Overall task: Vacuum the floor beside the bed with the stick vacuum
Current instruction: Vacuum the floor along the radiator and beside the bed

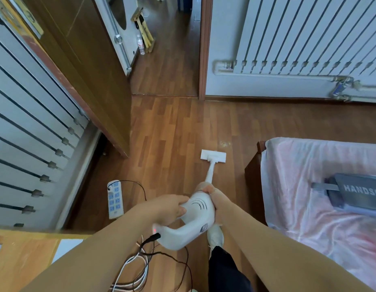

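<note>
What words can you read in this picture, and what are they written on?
"HANDSO": white letters on the grey item lying on the bed; the rest is cut off by the picture's edge.
Small badge on the stick vacuum: too small to read.
Red label on the bottle past the doorway: too blurred to read.
Marks on the power strip: too blurred to read.

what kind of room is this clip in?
Most likely a home bedroom: a bed with a pink cover at right, a white radiator on the far wall, and a laminate floor beside an open wooden door.
</note>
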`<state>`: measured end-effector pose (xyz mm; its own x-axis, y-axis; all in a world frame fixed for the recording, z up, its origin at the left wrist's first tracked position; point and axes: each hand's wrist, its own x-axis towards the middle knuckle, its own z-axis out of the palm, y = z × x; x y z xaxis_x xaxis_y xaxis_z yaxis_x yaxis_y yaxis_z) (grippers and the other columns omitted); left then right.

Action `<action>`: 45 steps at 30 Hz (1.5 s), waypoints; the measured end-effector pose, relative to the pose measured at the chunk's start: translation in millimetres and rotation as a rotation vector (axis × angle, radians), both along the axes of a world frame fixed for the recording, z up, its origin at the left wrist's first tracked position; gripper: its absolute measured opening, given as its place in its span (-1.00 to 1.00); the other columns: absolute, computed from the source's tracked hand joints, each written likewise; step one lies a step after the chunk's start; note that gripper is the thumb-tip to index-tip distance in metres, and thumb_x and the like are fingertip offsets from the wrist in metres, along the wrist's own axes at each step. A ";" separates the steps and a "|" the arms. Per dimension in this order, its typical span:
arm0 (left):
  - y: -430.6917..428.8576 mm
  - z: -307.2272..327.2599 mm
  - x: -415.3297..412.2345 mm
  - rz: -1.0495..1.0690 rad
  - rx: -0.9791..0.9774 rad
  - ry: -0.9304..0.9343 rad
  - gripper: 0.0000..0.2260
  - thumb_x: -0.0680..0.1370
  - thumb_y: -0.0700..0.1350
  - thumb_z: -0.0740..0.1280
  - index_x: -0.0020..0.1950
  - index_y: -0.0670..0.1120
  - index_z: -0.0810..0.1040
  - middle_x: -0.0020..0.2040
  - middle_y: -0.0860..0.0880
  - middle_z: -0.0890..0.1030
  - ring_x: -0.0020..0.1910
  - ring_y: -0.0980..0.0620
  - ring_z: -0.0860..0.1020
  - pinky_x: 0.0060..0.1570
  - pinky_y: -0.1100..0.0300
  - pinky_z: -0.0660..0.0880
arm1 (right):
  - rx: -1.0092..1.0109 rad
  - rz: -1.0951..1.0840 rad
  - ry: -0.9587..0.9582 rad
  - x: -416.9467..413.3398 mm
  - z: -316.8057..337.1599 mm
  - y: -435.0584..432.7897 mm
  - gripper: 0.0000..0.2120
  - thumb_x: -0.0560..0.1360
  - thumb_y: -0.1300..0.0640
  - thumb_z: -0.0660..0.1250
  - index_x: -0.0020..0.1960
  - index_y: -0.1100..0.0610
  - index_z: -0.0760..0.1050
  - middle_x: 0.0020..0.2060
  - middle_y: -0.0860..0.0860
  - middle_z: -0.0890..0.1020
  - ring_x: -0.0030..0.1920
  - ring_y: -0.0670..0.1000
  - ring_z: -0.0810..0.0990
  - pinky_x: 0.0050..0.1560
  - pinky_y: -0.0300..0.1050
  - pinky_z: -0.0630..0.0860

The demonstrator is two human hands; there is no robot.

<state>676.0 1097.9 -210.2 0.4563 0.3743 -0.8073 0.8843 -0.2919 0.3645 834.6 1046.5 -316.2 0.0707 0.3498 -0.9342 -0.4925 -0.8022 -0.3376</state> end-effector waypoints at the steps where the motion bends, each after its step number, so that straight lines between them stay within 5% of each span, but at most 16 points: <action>1: 7.7 -3.2 7.1 0.002 0.004 -0.003 -0.55 0.68 -0.04 0.09 0.57 0.03 0.11 0.46 -0.06 0.37 0.34 -0.11 0.43 0.08 0.21 0.32 | 0.004 -0.003 0.001 7.4 -0.3 6.8 -0.69 0.51 -0.04 0.40 0.02 0.23 0.60 -0.41 0.13 0.69 -0.48 0.11 0.67 -0.40 -0.11 0.57; 8: 63.6 -7.2 58.3 0.039 -0.032 -0.011 -0.58 0.67 -0.05 0.12 0.54 0.05 0.21 0.44 -0.11 0.41 0.35 -0.22 0.42 0.24 0.02 0.41 | -0.032 -0.028 -0.014 59.3 0.4 60.2 -0.54 0.47 -0.07 0.44 0.24 0.20 0.60 -0.15 0.19 0.72 -0.22 0.19 0.70 -0.20 0.06 0.63; 12: 87.4 -3.1 84.1 -0.011 -0.030 0.003 -0.59 0.67 -0.07 0.10 0.54 0.04 0.21 0.42 -0.12 0.43 0.31 -0.22 0.46 0.11 0.10 0.42 | -0.038 -0.075 0.003 79.7 -3.2 81.8 -0.53 0.43 -0.07 0.43 0.24 0.19 0.60 -0.13 0.18 0.71 -0.20 0.20 0.69 -0.13 0.07 0.65; 19: 123.2 16.4 73.5 -0.056 -0.130 0.030 -0.68 0.66 -0.05 0.14 0.37 0.26 0.38 0.06 0.10 0.59 -0.26 0.08 0.55 -0.20 0.16 0.50 | -0.064 -0.121 0.094 63.3 -4.3 91.1 -0.49 0.33 -0.06 0.44 0.21 0.17 0.62 -0.03 0.15 0.76 -0.09 0.21 0.75 0.03 0.15 0.67; 22: 140.2 20.4 79.9 -0.025 -0.098 0.052 -0.66 0.65 -0.02 0.16 0.39 0.27 0.36 0.23 0.13 0.57 0.07 0.00 0.60 0.11 0.02 0.55 | -0.061 -0.116 0.073 70.4 2.3 111.2 -0.45 0.29 -0.08 0.45 0.23 0.12 0.64 0.03 0.16 0.77 0.00 0.21 0.76 0.15 0.24 0.63; 26: 153.7 15.8 113.3 -0.039 -0.075 0.013 -0.65 0.66 -0.02 0.12 0.43 0.23 0.32 0.25 0.08 0.56 -0.19 0.09 0.54 -0.21 0.21 0.46 | -0.050 -0.084 0.044 105.0 -1.1 135.5 -0.52 0.35 -0.07 0.42 0.17 0.19 0.61 -0.11 0.17 0.74 -0.18 0.20 0.72 -0.05 0.11 0.67; 31: 169.0 0.8 161.2 -0.036 -0.048 -0.003 -0.60 0.67 -0.04 0.09 0.52 0.12 0.23 0.38 0.00 0.46 0.12 -0.08 0.49 -0.01 0.16 0.37 | 0.021 -0.121 0.072 154.6 -13.3 154.5 -0.69 0.45 -0.02 0.40 0.04 0.20 0.57 -0.32 0.16 0.67 -0.37 0.16 0.67 -0.31 -0.01 0.60; 35: 177.9 -1.6 178.3 -0.054 -0.047 -0.015 -0.62 0.68 -0.05 0.09 0.50 0.10 0.27 0.29 0.00 0.51 -0.08 0.03 0.47 -0.04 0.16 0.42 | 0.020 -0.113 0.060 172.8 -20.7 163.5 -0.60 0.47 -0.06 0.39 0.16 0.20 0.56 -0.27 0.17 0.70 -0.36 0.17 0.70 -0.29 0.00 0.63; 38: 178.9 1.7 172.4 -0.082 -0.075 0.009 -0.64 0.68 -0.07 0.09 0.48 0.07 0.30 0.04 0.03 0.54 -0.23 0.10 0.47 -0.22 0.25 0.36 | 0.005 -0.126 0.070 162.8 -26.6 155.6 -0.57 0.50 -0.06 0.36 0.23 0.21 0.52 -0.26 0.19 0.70 -0.31 0.19 0.71 -0.27 0.04 0.63; 42: 178.4 7.3 136.6 -0.093 -0.145 0.053 -0.62 0.65 0.00 0.13 0.46 0.26 0.26 0.35 0.07 0.51 0.26 -0.06 0.52 0.21 0.10 0.46 | -0.077 -0.157 0.078 131.0 -24.5 146.2 -0.39 0.39 -0.10 0.45 0.35 0.18 0.50 0.00 0.22 0.72 -0.05 0.25 0.73 0.01 0.20 0.68; 45: 187.1 5.7 124.5 -0.090 -0.131 0.082 -0.63 0.63 0.05 0.15 0.41 0.35 0.26 0.29 0.12 0.56 0.23 -0.07 0.57 0.26 -0.06 0.48 | -0.134 -0.146 0.057 121.3 -14.1 156.8 -0.28 0.24 -0.12 0.47 0.36 0.08 0.50 0.07 0.19 0.73 0.01 0.25 0.74 0.11 0.29 0.64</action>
